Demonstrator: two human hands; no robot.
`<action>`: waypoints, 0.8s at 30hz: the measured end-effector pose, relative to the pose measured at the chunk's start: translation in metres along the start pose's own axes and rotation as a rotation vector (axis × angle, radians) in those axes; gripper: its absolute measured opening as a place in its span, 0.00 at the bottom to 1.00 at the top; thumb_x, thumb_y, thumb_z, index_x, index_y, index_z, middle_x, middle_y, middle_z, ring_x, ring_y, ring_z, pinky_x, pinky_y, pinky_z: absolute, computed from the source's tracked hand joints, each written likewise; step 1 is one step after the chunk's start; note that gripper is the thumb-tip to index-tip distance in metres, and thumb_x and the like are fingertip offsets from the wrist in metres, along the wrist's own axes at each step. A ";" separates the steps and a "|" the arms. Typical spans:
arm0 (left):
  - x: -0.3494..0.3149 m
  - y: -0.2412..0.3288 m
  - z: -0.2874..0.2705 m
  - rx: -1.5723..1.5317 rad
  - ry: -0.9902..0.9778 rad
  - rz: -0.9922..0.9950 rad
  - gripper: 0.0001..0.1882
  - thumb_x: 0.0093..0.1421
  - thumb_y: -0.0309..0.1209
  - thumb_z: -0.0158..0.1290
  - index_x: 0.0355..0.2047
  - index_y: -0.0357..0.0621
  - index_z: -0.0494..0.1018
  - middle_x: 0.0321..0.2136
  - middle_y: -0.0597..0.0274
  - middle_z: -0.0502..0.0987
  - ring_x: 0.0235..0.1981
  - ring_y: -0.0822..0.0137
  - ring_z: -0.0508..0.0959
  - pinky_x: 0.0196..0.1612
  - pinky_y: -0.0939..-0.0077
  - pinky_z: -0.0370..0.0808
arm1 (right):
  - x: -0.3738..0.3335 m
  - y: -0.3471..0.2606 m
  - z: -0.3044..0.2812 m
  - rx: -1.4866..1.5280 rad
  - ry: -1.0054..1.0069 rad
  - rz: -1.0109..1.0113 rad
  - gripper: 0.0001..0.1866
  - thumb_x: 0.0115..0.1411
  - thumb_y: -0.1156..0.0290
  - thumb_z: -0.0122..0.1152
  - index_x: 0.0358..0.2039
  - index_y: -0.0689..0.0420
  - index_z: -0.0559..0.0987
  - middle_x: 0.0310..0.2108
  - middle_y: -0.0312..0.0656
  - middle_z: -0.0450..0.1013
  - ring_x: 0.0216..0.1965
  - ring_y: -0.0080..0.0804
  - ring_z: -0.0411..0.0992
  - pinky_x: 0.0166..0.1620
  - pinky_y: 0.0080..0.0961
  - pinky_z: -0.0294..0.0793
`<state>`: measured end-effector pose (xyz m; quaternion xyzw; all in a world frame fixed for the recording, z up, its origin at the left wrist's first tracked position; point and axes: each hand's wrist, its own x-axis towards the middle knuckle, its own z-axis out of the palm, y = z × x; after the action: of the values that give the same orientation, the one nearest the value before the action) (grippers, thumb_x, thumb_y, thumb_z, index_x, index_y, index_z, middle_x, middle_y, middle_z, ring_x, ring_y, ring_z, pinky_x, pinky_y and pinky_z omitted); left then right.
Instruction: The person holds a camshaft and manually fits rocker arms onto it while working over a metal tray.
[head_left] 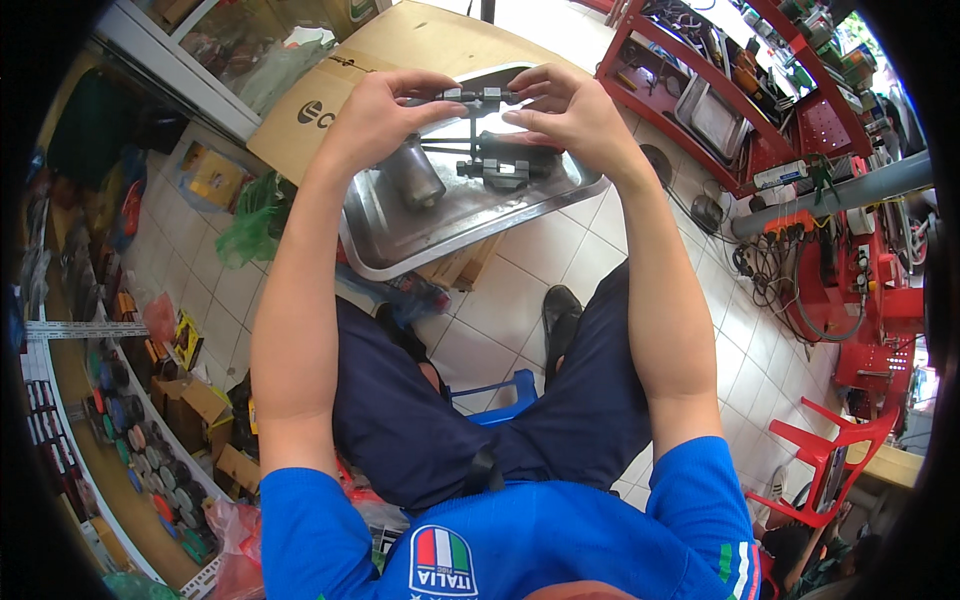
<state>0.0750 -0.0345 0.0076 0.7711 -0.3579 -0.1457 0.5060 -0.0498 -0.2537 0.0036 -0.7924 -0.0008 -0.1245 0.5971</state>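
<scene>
Left hand (pixel 388 112), right hand (pixel 572 116) pinch dark fitting (pixel 482 96) | over tray (pixel 500 212), nearer its far rim (pixel 492 73)

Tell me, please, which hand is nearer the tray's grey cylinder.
Left. The left hand is just above-left of the grey cylinder; the right hand is farther off, rightward.

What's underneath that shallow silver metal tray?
A large brown cardboard panel reaches past the far side of the silver metal tray; a smaller brown cardboard piece shows below its near edge. Whatever lies under the middle is covered.
</scene>
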 end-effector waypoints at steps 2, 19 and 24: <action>-0.001 -0.001 0.001 0.009 -0.001 0.005 0.18 0.57 0.34 0.69 0.45 0.39 0.83 0.36 0.62 0.85 0.38 0.72 0.82 0.43 0.77 0.77 | 0.001 0.004 -0.002 0.038 -0.026 0.084 0.20 0.70 0.60 0.59 0.44 0.70 0.78 0.42 0.48 0.77 0.42 0.32 0.80 0.41 0.24 0.87; -0.001 -0.004 0.000 0.013 0.012 0.010 0.18 0.56 0.35 0.69 0.45 0.41 0.84 0.35 0.63 0.85 0.37 0.72 0.81 0.43 0.77 0.77 | 0.001 -0.005 0.003 0.019 -0.005 0.079 0.18 0.70 0.63 0.58 0.41 0.70 0.78 0.42 0.47 0.76 0.43 0.29 0.78 0.41 0.25 0.89; -0.003 0.000 0.000 0.054 -0.007 0.017 0.18 0.57 0.35 0.69 0.46 0.41 0.83 0.36 0.62 0.85 0.38 0.72 0.82 0.43 0.77 0.77 | 0.007 0.005 -0.001 0.171 -0.010 0.305 0.18 0.66 0.66 0.65 0.47 0.70 0.76 0.44 0.48 0.77 0.44 0.30 0.78 0.43 0.25 0.88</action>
<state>0.0728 -0.0322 0.0068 0.7808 -0.3701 -0.1343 0.4851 -0.0428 -0.2570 0.0009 -0.7303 0.1057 -0.0282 0.6744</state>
